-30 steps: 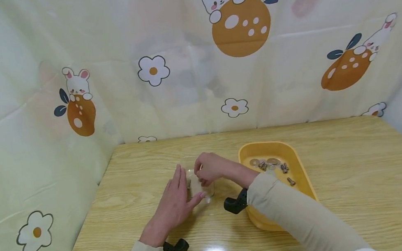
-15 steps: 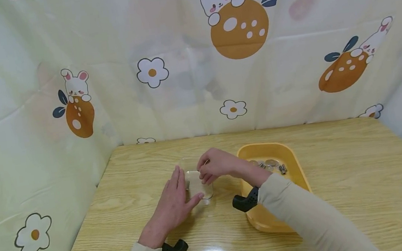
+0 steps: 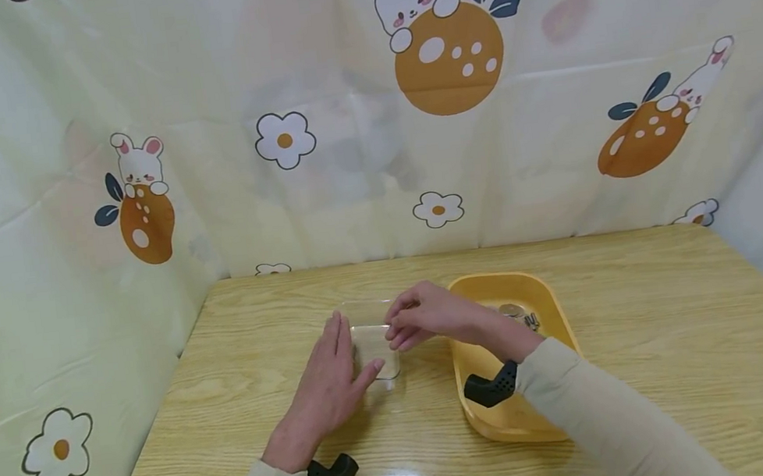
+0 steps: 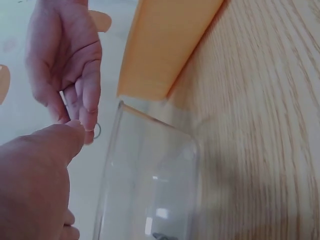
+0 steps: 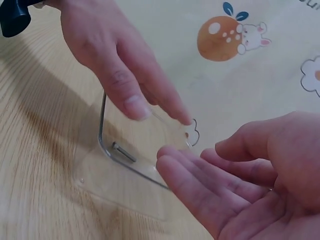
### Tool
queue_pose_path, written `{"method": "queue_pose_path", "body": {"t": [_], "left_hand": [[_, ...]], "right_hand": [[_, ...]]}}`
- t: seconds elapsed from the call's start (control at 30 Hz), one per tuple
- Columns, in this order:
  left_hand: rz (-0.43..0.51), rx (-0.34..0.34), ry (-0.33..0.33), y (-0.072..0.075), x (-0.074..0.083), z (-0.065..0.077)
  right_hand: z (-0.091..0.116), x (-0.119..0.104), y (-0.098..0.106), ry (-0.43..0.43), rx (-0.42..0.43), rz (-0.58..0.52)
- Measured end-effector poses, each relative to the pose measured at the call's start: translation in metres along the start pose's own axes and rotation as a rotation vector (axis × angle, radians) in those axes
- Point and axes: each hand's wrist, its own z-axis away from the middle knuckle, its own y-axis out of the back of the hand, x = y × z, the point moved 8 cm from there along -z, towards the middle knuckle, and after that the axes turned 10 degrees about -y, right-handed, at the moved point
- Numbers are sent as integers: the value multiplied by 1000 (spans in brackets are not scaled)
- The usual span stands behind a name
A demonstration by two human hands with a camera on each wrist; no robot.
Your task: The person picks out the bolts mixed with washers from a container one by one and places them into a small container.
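A: What changes?
B: Your right hand (image 3: pixel 436 314) shifts rightward to the right edge of the clear box (image 3: pixel 374 345), lower centre; fingers loosely extended, nothing visibly held.
A: Left?
B: Your left hand (image 3: pixel 323 382) lies straight-fingered at the box's left, gripping nothing. One bolt (image 5: pixel 124 152) lies inside; release looks complete.

A metal screw (image 5: pixel 124 152) lies inside a clear box (image 4: pixel 145 155).

Left hand (image 3: pixel 321 390), fingers straight; right hand (image 3: pixel 438 316), fingers loosely bent
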Motion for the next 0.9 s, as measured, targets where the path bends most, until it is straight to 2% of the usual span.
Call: {"method": "queue_pose_path", "body": {"t": [0.27,0.7,0.9], "left_hand": [[25,-19,0,1,11,-5],[42,-38,-40,1,30,-11],[50,-39,-64,0,39,-15]], "right_hand": [[12,11,14,45,-54,-73],[29,28,38,45,-32,-136],[36,37,54,40,3,-172]]}}
